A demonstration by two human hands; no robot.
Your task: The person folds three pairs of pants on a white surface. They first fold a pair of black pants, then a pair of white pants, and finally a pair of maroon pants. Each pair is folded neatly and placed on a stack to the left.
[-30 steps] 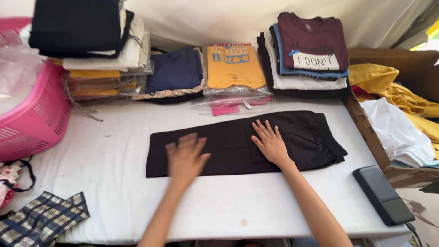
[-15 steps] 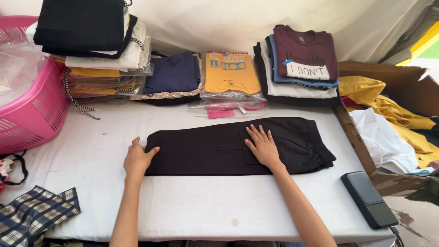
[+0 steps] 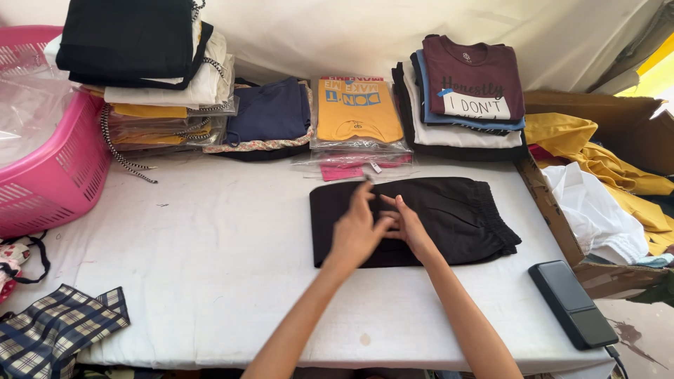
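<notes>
White cloth covers the worktop [image 3: 210, 281], with a pink basket [image 3: 49, 175] at the far left edge and a plaid cloth [image 3: 56, 333] near the front corner. Stacks of folded shirts [image 3: 463, 95] line the back. Right of centre lies the folded black garment [image 3: 463, 217]; the left hand [image 3: 354, 231] and right hand [image 3: 411, 228] rest on it, touching, fingers loose, gripping nothing. A dark flat phone [image 3: 572, 303] sits far right.

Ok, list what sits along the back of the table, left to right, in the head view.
Pink basket → tall stack with black garment on top → navy folded garment → bagged yellow shirt → stack topped by maroon shirt.
</notes>
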